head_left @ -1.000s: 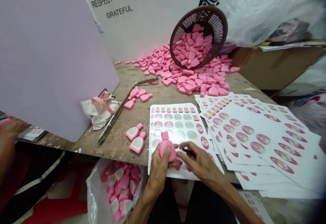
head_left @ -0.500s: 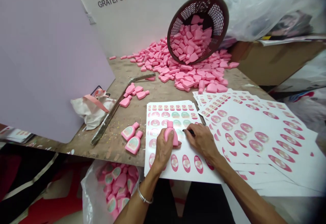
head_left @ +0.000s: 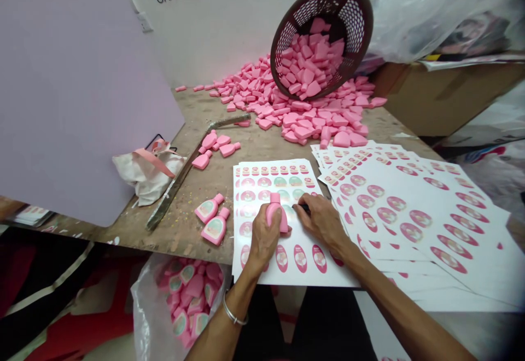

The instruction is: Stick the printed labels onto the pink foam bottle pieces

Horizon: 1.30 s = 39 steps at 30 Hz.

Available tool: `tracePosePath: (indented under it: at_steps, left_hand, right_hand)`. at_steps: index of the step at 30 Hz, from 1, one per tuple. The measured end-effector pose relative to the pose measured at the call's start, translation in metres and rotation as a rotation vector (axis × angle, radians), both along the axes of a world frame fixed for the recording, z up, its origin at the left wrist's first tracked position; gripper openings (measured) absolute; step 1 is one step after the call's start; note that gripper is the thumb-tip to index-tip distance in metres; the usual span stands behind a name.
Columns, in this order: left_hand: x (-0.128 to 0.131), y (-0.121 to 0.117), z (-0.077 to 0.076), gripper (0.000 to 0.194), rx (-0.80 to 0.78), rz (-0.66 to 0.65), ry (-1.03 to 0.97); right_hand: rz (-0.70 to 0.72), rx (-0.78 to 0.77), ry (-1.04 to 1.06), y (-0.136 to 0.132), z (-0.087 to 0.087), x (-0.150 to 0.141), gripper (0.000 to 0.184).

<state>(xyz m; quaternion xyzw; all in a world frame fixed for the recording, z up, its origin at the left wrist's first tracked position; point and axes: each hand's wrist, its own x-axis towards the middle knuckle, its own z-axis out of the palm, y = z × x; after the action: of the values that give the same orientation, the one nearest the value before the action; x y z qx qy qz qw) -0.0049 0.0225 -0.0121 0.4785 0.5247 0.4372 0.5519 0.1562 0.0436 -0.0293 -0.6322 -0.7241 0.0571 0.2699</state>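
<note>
- Lilac board (head_left: pixel 82 104) upright at far left, beside the worn wooden surface (head_left: pixel 180 224).
- Cloth bag (head_left: pixel 147 172) with a pink strap on the surface, just left of a long rusty steel strip (head_left: pixel 176 191).
- Open plastic bag (head_left: pixel 143 317) below the surface edge, full of labelled pink bottles (head_left: pixel 191 306).
- Two labelled bottles (head_left: pixel 215 228) lying on the surface, near a small cluster of pink blanks (head_left: pixel 217 145).
- Left hand (head_left: pixel 262 235) closed around a pink bottle (head_left: pixel 274 210), neck up, upright over the sheet; contact with the paper hidden. A firm, low hold looks best for steadiness.
- Right hand (head_left: pixel 322 221) pinched on a small dark tool (head_left: pixel 304 208), mostly hidden; a grip near the tip suits fine control.
- Sheet of oval labels (head_left: pixel 340 276) flat beneath both hands.
- Tipped basket (head_left: pixel 353 22) of blanks above a spilled heap (head_left: pixel 311 128).
- Overlapping label sheets (head_left: pixel 410 213) at right.
</note>
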Motion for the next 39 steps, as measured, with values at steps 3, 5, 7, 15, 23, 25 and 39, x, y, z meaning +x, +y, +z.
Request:
tracePosePath:
  at_steps: [3,5,7,15,23,25,39]
  left_hand:
    - [0.0,0.0,0.001,0.037,-0.004,0.01,-0.007]
    - [0.0,-0.001,0.001,0.038,-0.004,0.012,-0.004]
    - [0.0,-0.001,0.001,0.038,-0.001,0.006,-0.003]
    - [-0.001,-0.001,0.001,0.039,-0.001,0.001,-0.003]
    - [-0.001,-0.001,0.0,0.034,0.018,0.021,0.015]
    - [-0.001,-0.001,0.002,0.033,0.018,0.033,-0.013]
    - [-0.005,-0.015,0.018,0.056,-0.19,0.083,-0.575]
  right_hand:
    - [0.012,0.018,0.083,-0.002,0.0,0.003,0.015]
    - [-0.003,0.049,0.072,-0.004,0.0,0.005,0.016]
    - [-0.003,0.067,0.005,-0.005,0.001,0.004,0.015]
    - [-0.003,0.021,-0.077,-0.003,0.003,0.0,0.016]
    - [-0.076,0.105,-0.01,-0.003,-0.004,-0.006,0.023]
    - [-0.052,0.129,0.083,-0.006,-0.001,-0.008,0.024]
    - [0.014,-0.222,0.729,-0.033,0.05,-0.014,0.037]
